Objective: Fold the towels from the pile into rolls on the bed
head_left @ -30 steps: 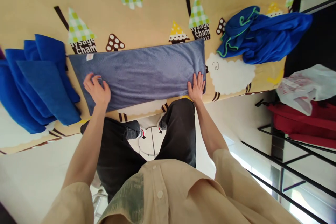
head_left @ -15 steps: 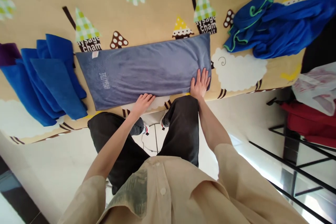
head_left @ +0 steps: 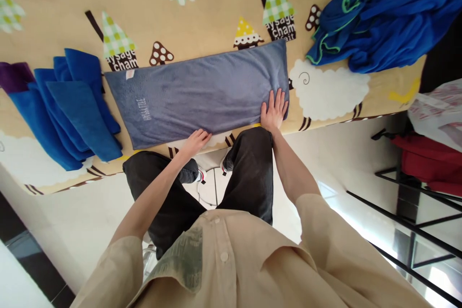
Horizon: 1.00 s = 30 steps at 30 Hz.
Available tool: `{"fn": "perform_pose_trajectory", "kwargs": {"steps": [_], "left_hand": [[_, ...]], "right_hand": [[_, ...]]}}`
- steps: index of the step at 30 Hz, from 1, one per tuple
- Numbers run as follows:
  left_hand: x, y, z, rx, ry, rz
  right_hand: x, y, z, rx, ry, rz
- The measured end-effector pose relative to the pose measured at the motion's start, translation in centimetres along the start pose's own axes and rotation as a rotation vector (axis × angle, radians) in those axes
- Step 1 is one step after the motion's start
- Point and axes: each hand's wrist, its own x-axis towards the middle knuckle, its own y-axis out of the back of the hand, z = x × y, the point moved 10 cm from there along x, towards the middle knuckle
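A grey-blue towel lies flat and long across the patterned cloth in front of me, with small lettering and a pale tag at its left end. My right hand rests on its near right corner, fingers spread. At the towel's near edge, left of the middle, is my left hand; its fingers lie loosely on the edge and grip nothing visible. Several blue cloths lie overlapped left of the towel, beside a purple one. A crumpled blue cloth with green edging lies at the right.
The tan patterned cloth covers the surface, its near edge just above my knees. On the right, a black metal rack stands beside a red fabric item and a whitish plastic bag.
The view has shifted slightly. Both hands keep nearly the same places on the towel, and the towel and other cloths look unchanged.
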Motion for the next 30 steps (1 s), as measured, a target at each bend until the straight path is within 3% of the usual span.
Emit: {"fn": "perform_pose_trajectory", "kwargs": {"steps": [6, 11, 14, 17, 21, 25, 30], "left_hand": [[-0.1, -0.4, 0.6, -0.044, 0.019, -0.033], [-1.1, 0.6, 0.5, -0.046, 0.045, -0.035], [-3.3, 2.0, -1.9, -0.006, 0.200, -0.016], [-7.4, 3.6, -6.1, 0.077, 0.491, -0.013], [-13.5, 4.2, -10.2, 0.141, 0.820, -0.146], [-15.8, 3.9, -10.9, 0.164, 0.869, -0.288], [-14.7, 4.6, -10.5, 0.288, 0.797, -0.311]], "right_hand": [[0.0, 0.1, 0.0, -0.019, 0.003, 0.010], [-0.2, -0.1, 0.1, -0.014, 0.033, 0.042], [-0.3, -0.3, 0.1, 0.014, 0.049, 0.075], [-0.4, 0.1, -0.1, 0.065, 0.056, 0.095], [-0.6, 0.6, -0.4, 0.141, 0.040, 0.066], [-0.7, 1.0, -0.6, 0.192, 0.028, 0.052], [-0.6, 1.1, -0.7, 0.234, 0.028, 0.039]]}}
